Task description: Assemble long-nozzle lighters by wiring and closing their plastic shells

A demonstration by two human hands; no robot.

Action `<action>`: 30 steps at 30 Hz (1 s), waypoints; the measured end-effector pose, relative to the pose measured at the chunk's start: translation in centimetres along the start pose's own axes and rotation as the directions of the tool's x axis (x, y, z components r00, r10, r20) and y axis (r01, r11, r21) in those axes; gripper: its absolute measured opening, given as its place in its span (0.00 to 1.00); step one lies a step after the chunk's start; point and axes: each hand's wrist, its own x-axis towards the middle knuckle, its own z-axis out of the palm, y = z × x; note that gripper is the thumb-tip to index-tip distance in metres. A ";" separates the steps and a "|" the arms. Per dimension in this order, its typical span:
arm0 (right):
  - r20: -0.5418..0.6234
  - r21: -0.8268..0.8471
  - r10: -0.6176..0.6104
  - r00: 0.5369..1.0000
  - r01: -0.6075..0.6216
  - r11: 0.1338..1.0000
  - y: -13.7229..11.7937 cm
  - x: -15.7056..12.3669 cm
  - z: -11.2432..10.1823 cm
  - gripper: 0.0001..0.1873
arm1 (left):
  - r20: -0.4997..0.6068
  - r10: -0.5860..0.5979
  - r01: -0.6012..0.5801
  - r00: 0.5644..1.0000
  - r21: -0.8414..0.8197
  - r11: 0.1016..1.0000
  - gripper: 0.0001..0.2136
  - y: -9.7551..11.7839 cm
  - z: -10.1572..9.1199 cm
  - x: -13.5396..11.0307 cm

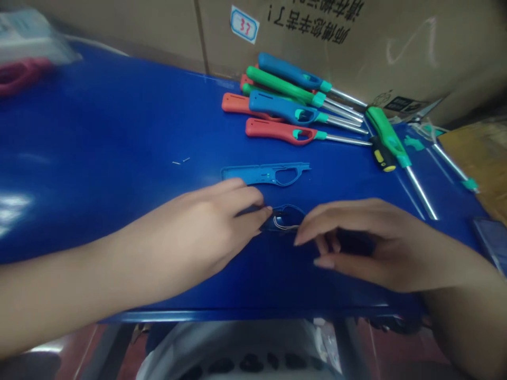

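Observation:
A blue half shell of a long-nosed lighter handle (292,209) lies on the table, with pale wires (282,224) looped across its trigger opening. My left hand (216,224) is closed over its back part, thumb and forefinger together at a small dark part; the palm hides the rest. At the shell's front end is my right hand (356,243), thumb and fingers apart, its fingertips beside the wires. Whether they touch the shell I cannot tell. Just beyond my left hand lies a second blue half shell (253,173), inner side up.
Assembled lighters (277,131) in red, blue and green lie piled before a cardboard box (158,31). A black-and-yellow screwdriver (383,154), a green lighter (386,134) and scissors (425,112) are at right. Two small screws (181,161) lie left; a phone (491,243) rests at the right edge.

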 end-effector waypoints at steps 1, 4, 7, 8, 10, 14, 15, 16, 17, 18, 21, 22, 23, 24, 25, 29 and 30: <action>-0.050 -0.043 -0.002 0.999 0.000 0.999 0.2 0.0 -0.3 0.08 | 0.019 0.012 -0.013 1.000 0.027 1.000 0.13 0.0 -0.1 0.0; -0.115 -0.217 0.030 0.993 -0.054 0.975 1.3 -0.2 -1.6 0.02 | 0.053 0.037 -0.041 0.998 0.083 0.996 0.15 0.0 -0.3 0.2; -0.048 -0.330 0.089 0.995 -0.100 0.939 2.4 -0.4 -2.5 0.05 | 0.048 0.058 -0.061 0.997 0.068 0.996 0.16 -0.1 -0.4 0.3; -0.052 -0.360 0.093 0.994 -0.106 0.927 2.7 -0.5 -2.6 0.05 | 0.047 0.060 -0.063 0.997 0.065 0.996 0.16 -0.1 -0.4 0.3; -0.061 -0.397 0.081 0.995 -0.098 0.913 3.0 -0.6 -2.7 0.04 | 0.026 0.068 -0.070 0.997 0.069 0.995 0.16 -0.2 -0.3 0.2; -0.050 -0.422 0.024 0.998 -0.042 0.906 2.7 -0.7 -2.7 0.04 | 0.027 0.077 -0.079 0.997 0.067 0.995 0.16 -0.4 -0.3 0.0; -0.053 -0.426 0.010 0.999 -0.032 0.904 2.5 -0.7 -2.7 0.05 | 0.026 0.078 -0.080 0.997 0.074 0.994 0.16 -0.4 -0.3 0.0; -0.056 -0.426 -0.004 0.998 -0.020 0.905 2.4 -0.8 -2.7 0.05 | 0.026 0.083 -0.085 0.996 0.085 0.993 0.16 -0.4 -0.3 0.0; -0.055 -0.422 -0.017 0.998 -0.007 0.907 2.2 -0.8 -2.7 0.06 | 0.028 0.089 -0.091 0.996 0.103 0.990 0.16 -0.5 -0.3 0.0; -0.050 -0.417 -0.029 0.998 0.006 0.909 2.1 -0.9 -2.6 0.07 | 0.029 0.097 -0.100 0.995 0.122 0.987 0.17 -0.5 -0.3 -0.1; -0.038 -0.442 -0.069 0.997 0.045 0.896 2.1 -1.0 -2.2 0.11 | 0.028 0.115 -0.118 0.993 0.164 0.979 0.17 -0.8 -0.4 -0.1; -0.039 -0.473 -0.082 0.996 0.054 0.879 2.1 -1.0 -2.1 0.13 | 0.028 0.114 -0.117 0.993 0.166 0.979 0.17 -0.8 -0.5 -0.2; -0.042 -0.515 -0.091 0.995 0.056 0.855 2.1 -1.0 -1.9 0.14 | 0.027 0.111 -0.113 0.994 0.163 0.980 0.17 -0.9 -0.5 -0.2; -0.044 -0.560 -0.098 0.994 0.056 0.827 2.2 -1.0 -1.7 0.15 | 0.025 0.106 -0.108 0.994 0.156 0.982 0.17 -0.9 -0.6 -0.2; -0.042 -0.601 -0.101 0.994 0.055 0.797 2.2 -1.1 -1.6 0.16 | 0.038 0.093 -0.097 0.995 0.151 0.984 0.17 -0.9 -0.6 -0.2; 0.008 -0.688 -0.071 0.997 0.057 0.723 1.9 -1.1 -1.2 0.18 | 0.030 0.069 -0.073 0.997 0.149 0.986 0.18 -0.7 -0.7 0.1; 0.026 -0.705 -0.064 0.998 0.064 0.707 1.8 -1.1 -1.0 0.18 | 0.033 0.065 -0.070 0.997 0.150 0.986 0.17 -0.7 -0.7 0.2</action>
